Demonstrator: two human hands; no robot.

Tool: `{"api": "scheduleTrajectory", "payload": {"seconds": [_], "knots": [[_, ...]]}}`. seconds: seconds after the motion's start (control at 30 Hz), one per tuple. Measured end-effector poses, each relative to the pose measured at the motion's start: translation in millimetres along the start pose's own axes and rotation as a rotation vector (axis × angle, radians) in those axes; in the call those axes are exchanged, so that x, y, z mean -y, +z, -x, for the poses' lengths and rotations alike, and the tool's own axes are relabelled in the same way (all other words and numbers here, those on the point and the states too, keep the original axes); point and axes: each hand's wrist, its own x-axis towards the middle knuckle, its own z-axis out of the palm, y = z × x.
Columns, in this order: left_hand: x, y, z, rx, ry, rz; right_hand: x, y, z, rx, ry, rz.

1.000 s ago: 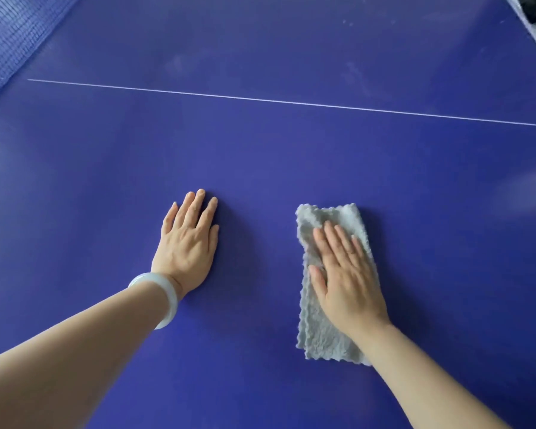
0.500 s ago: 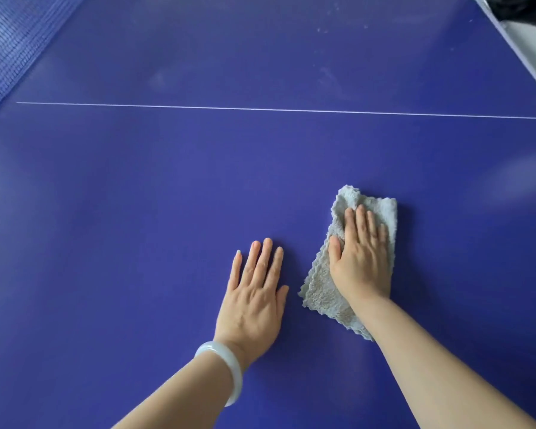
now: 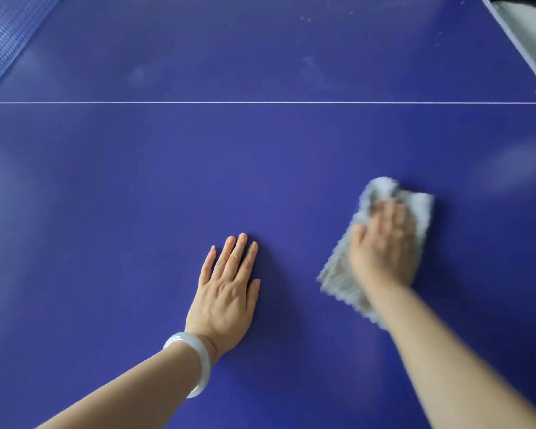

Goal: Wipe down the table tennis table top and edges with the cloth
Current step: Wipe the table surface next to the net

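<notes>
The blue table tennis table top (image 3: 136,187) fills the view, crossed by a thin white line (image 3: 260,102). A grey fluffy cloth (image 3: 338,274) lies on it at the right, bunched at its far end. My right hand (image 3: 384,246) presses flat on the cloth with straight fingers and is blurred by motion. My left hand (image 3: 226,292) rests palm down on the bare surface to the left of the cloth, fingers straight and together, with a pale bangle on the wrist.
The blue net (image 3: 3,35) runs along the far left corner. The table's right edge (image 3: 514,41) shows at the top right, with a grey floor beyond. Faint smudges (image 3: 310,69) and specks mark the surface past the white line.
My right hand has slid the cloth to the right and slightly away from me, and the cloth's far end has bunched up. My left hand has stayed flat on the table.
</notes>
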Motion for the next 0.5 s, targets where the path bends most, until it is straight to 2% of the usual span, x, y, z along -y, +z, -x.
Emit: {"api": "scheduleTrajectory", "payload": {"seconds": [0.07,0.13,0.17,0.2,0.23,0.27,0.33,0.4,0.43,0.47,0.5], "knots": [[-0.9,-1.8,-0.4,-0.008,0.001,-0.003,33.5,10.1,54.7,0.02,-0.354,-0.003],[-1.6,-2.5,-1.2,-0.004,0.004,0.009,27.9,9.2,91.1,0.118,-0.725,-0.001],[-1.8,-2.6,-1.0,-0.002,0.002,0.018,8.7,4.3,86.0,0.148,-0.839,-0.005],[-1.6,-2.4,-1.1,-0.006,-0.002,0.022,-15.9,1.3,71.7,0.139,-0.86,0.007],[-1.4,-2.4,-1.2,-0.013,-0.007,0.022,-43.6,-0.2,52.5,0.099,-0.795,0.025],[-1.5,-2.3,-1.5,-0.017,-0.009,0.019,-70.7,-4.9,29.9,0.05,-0.645,0.039],[-2.3,-2.0,-1.6,-0.02,-0.006,0.019,-112.9,-19.3,-6.1,0.019,-0.202,0.05],[-2.1,-0.8,-1.8,-0.024,-0.005,0.027,-103.3,-21.9,-7.0,0.006,0.119,-0.006],[-2.1,-0.7,-1.4,-0.023,-0.005,0.028,-79.8,-17.4,7.6,-0.005,0.168,-0.008],[-2.3,-1.2,-0.8,-0.022,-0.007,0.025,-52.3,-10.8,31.0,-0.022,0.13,-0.005],[-2.6,-1.9,-0.4,-0.023,-0.007,0.022,-25.0,-3.9,58.1,-0.032,0.006,-0.005]]}}
